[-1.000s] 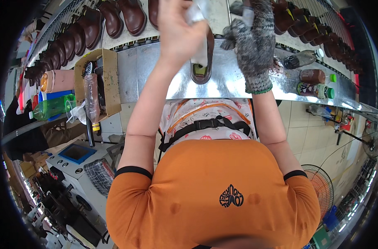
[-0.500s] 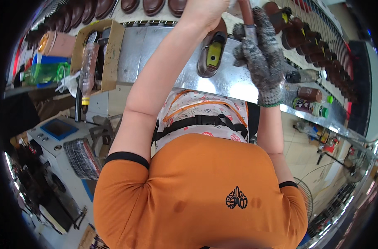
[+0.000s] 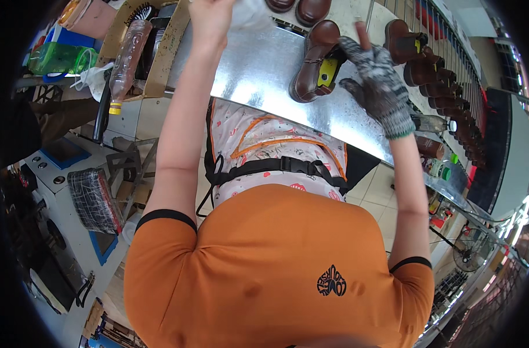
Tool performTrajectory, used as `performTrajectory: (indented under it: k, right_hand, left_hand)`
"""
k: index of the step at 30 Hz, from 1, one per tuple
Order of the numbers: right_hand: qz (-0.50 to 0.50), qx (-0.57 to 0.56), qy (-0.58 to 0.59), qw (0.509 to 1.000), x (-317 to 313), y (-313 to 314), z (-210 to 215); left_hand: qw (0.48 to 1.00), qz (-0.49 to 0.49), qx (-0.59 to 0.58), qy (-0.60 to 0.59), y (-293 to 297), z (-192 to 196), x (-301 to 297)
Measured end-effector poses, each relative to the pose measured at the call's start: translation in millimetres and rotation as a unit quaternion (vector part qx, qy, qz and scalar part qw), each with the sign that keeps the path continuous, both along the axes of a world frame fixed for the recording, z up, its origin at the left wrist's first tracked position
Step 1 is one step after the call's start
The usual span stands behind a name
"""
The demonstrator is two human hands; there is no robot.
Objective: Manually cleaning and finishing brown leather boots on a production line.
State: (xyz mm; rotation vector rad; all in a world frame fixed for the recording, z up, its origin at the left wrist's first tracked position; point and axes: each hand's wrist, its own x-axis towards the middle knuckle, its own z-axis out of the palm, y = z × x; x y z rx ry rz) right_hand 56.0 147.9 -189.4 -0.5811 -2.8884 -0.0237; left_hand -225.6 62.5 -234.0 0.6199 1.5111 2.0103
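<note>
From the head view, the bare left hand (image 3: 209,17) was raised at the top edge, fingers closed on a white cloth (image 3: 247,11). The gloved right hand (image 3: 376,81) hung half-open, holding nothing, just right of a brown shoe (image 3: 311,72) lying on the metal table (image 3: 258,69). More shoes (image 3: 444,87) lined a rack at right.

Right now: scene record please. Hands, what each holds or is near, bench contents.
left hand: bare, raised at top edge, touching a white cloth; grip unclear
right hand: gloved, fingers spread, empty, just right of the shoe
shoe: brown, yellow insole, lying on the bench
bench: shiny metal sheet
rack: row of brown shoes to the right
crate: wooden, left of the bench, clear bottle beside it
</note>
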Motion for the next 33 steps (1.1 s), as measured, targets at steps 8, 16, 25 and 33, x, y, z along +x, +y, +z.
performTrajectory:
  k: [8,16,25,33]
  right_hand:
    - [0.176,0.095,-0.099,0.975,-20,46,-21]
    - [0.07,-0.15,-0.031,0.986,-31,42,-6]
    - [0.004,-0.188,0.137,0.973,-16,62,-1]
    - [-0.103,-0.037,0.104,0.989,-19,91,-5]
  left_hand:
    - [0.902,-0.195,-0.306,0.233,-39,-130,79]
    - [0.911,-0.322,-0.232,-0.11,-34,-122,83]
    - [0.93,-0.281,-0.155,-0.178,-15,-53,49]
    - [0.945,-0.283,-0.159,-0.042,22,-22,24]
